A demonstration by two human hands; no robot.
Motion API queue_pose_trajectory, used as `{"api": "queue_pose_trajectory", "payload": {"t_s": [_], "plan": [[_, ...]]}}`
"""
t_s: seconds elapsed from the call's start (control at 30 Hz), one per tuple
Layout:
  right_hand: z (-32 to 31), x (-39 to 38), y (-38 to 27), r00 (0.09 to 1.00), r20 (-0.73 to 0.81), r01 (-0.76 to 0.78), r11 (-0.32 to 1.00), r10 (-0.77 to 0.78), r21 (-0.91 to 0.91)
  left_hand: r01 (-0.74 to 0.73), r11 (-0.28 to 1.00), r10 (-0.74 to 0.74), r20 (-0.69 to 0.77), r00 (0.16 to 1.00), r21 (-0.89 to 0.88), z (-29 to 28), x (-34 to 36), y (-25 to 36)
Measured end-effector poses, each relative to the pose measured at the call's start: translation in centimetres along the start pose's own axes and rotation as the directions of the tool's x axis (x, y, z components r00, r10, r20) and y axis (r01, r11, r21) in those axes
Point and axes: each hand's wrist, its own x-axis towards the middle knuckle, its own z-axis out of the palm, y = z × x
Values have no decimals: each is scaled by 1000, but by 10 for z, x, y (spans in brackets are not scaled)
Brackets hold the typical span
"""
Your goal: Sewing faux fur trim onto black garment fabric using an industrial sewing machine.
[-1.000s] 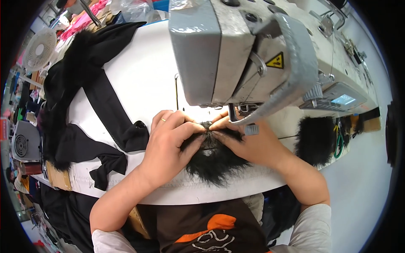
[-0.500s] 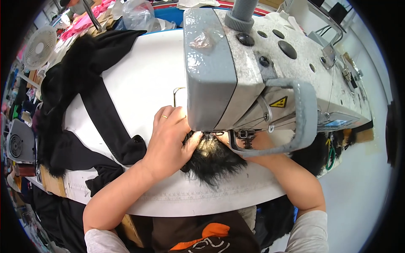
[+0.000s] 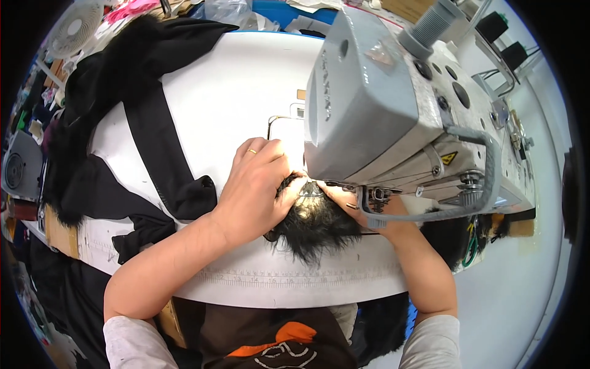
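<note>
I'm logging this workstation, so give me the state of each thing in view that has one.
Left hand: bent, holding the black fur piece
Right hand: at the fur's right side, partly hidden; grip unclear
Black fur piece: hair side partly showing, brightly lit near its top
Sewing machine: upright; running or stopped, cannot tell
Black garment: spread loosely, unheld
Fan: on or off, cannot tell

A: How's the light?
B: Pretty bright overall, warm hotspot on the black fur [image 3: 313,229] near the sewing machine [image 3: 362,123].
A: Any distortion?
B: Yeah, fisheye: the counter [image 3: 227,86] bows along its front edge, corners go black.
</note>
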Motion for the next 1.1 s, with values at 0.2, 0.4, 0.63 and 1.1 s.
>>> {"api": "queue_pose_trajectory", "payload": {"t_s": [0.2, 0.4, 0.63, 1.1], "plan": [[-1, 2, -1, 997, -62, 38, 969, -55, -243, -5, 999, 5, 2, 1000, -33, 0, -1, -4], [13, -5, 15, 997, -33, 52, 886, -76, -460, -10, 1000, 9, 10, 1000, 4, -1, 0, -4], [9, 6, 4, 999, 33, -15, 924, 30, -383, -37, 999, 38, -31, 999, 22, 3, 6, -9], [13, 3, 9, 1000, -9, -25, 973, 24, -228, -58, 998, 60, -48, 997, 34, 4, 4, -9]]}}
